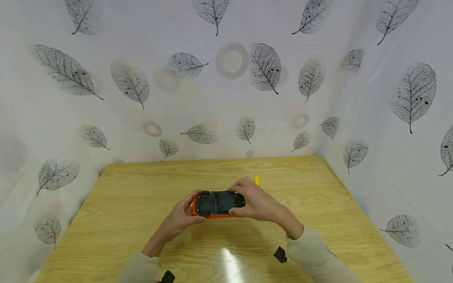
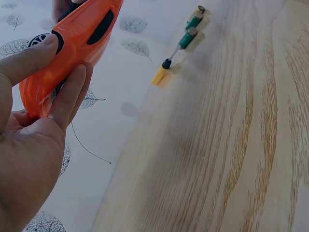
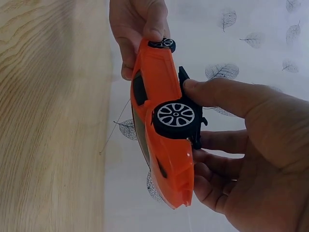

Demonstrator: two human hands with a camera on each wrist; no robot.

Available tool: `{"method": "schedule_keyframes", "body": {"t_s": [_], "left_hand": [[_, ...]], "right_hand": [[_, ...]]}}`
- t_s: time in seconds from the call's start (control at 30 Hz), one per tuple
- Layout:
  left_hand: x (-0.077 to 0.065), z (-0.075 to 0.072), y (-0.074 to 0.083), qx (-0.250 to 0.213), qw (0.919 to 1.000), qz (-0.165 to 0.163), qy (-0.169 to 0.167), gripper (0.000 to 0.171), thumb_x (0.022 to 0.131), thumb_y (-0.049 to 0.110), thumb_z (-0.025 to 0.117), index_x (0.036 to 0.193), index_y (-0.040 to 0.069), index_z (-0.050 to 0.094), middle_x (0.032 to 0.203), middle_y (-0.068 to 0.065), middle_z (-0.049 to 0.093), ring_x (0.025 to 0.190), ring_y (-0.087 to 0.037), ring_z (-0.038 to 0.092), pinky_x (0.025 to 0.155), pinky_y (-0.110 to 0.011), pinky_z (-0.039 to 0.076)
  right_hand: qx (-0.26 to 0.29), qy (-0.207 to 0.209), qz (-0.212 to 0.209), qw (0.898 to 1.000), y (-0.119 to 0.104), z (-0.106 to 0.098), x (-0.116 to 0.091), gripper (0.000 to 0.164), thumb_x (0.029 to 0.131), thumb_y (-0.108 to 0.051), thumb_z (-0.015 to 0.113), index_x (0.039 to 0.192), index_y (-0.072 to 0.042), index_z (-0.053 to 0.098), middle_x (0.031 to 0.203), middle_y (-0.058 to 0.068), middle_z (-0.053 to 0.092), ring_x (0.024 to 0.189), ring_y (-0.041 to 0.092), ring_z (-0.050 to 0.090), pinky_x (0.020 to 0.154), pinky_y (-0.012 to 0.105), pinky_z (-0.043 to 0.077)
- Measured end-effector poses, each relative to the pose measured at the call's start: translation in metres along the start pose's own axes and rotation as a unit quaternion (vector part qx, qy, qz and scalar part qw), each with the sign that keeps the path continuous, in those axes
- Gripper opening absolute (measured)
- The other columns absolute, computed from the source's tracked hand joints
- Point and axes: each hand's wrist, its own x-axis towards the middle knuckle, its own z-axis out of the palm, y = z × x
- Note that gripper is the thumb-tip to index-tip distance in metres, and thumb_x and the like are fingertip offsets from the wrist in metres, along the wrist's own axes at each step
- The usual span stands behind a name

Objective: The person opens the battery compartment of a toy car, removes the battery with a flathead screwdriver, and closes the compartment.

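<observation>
An orange toy car [image 1: 220, 204] is held above the table with its black underside facing up in the head view. My left hand [image 1: 180, 216] grips one end, thumb near a wheel and fingers along the body. My right hand [image 1: 256, 202] holds the other end. In the right wrist view, the right thumb and fingers pinch the car's black base [image 3: 192, 106], which stands partly away from the orange body [image 3: 161, 82] at that end. A spoked wheel [image 3: 176, 115] shows beside it. A thin wire antenna [image 2: 89, 147] sticks out from the car.
A yellow-handled screwdriver [image 2: 160, 75] lies on the wooden table [image 1: 141, 236] beyond the car, with green batteries [image 2: 187, 37] by its tip. In the head view, only its yellow handle [image 1: 256, 180] shows past the right hand. Leaf-printed white cloth [image 1: 219, 98] surrounds the table's back and sides.
</observation>
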Motion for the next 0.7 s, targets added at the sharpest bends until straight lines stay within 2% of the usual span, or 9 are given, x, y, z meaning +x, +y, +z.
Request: {"method": "schedule_keyframes", "body": {"t_s": [0.4, 0.7], "left_hand": [[0.0004, 0.0005, -0.0019, 0.011, 0.9999, 0.000, -0.002, 0.093, 0.092, -0.002, 0.075, 0.164, 0.000, 0.016, 0.166, -0.031, 0.009, 0.135, -0.017, 0.053, 0.097, -0.033, 0.056], [0.0010, 0.0027, -0.0013, 0.009, 0.9999, 0.005, -0.004, 0.092, 0.092, -0.005, 0.075, 0.163, -0.001, 0.017, 0.165, -0.033, 0.010, 0.130, -0.014, 0.056, 0.095, -0.030, 0.057]], "right_hand": [[0.000, -0.011, -0.005, 1.000, 0.0035, 0.0043, 0.0035, 0.054, 0.087, -0.030, 0.084, 0.133, -0.008, 0.067, 0.122, 0.004, 0.060, 0.108, 0.019, 0.051, 0.085, 0.037, 0.049], [-0.006, -0.012, -0.008, 1.000, 0.0028, 0.0046, 0.0030, 0.052, 0.087, -0.028, 0.084, 0.132, -0.008, 0.068, 0.121, 0.004, 0.060, 0.107, 0.019, 0.050, 0.084, 0.036, 0.048]]}}
